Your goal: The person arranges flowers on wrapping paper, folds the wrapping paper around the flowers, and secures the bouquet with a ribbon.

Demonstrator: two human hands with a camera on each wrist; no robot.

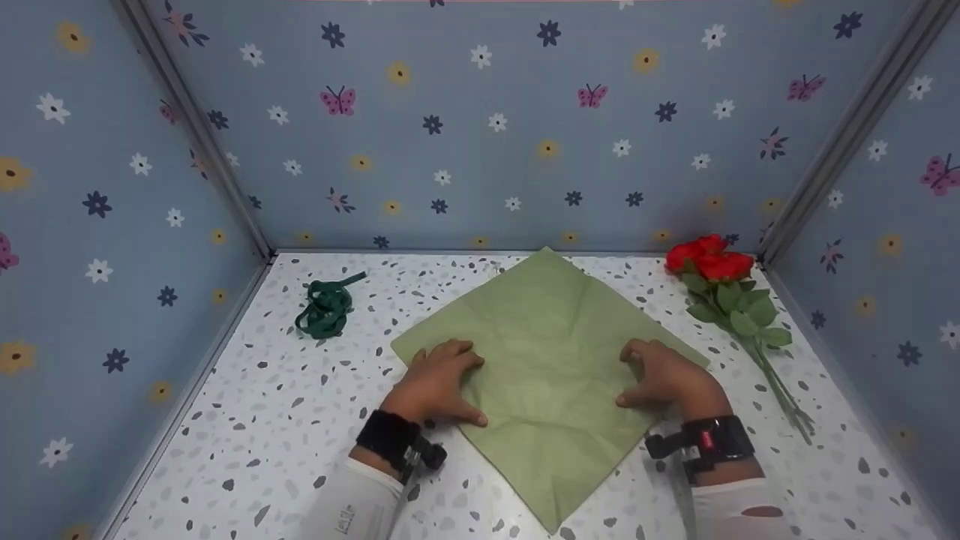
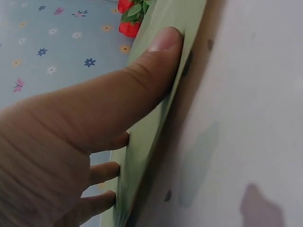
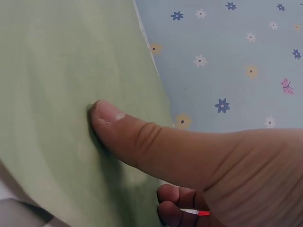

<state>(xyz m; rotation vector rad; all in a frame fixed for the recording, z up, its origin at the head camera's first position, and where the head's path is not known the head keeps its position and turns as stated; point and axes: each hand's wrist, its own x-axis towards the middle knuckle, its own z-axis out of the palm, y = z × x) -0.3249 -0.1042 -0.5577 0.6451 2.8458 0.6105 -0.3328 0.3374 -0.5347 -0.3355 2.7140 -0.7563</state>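
And there it was, the paper (image 1: 547, 352), pale green and creased, spread flat on the table (image 1: 262, 435) as a diamond, one corner pointed toward the person and the opposite one set at the foot of the wall (image 1: 480, 135). Its left side was covered by the left hand (image 1: 435, 382), fingers apart and loosely bent, thumb and fingertips rested on the sheet, the thumb placed just beside the edge. Across on the right side, the right hand (image 1: 667, 375) was held relaxed, thumb laid on the paper, fingers gently curved; how firmly the sheet was pressed could not be told. Both wrists were banded by black straps (image 1: 390, 435). Off to the left, green ribbon (image 1: 324, 319) was bunched; to the right, red flowers (image 1: 711, 259) were laid, stems pointed nearer the person.
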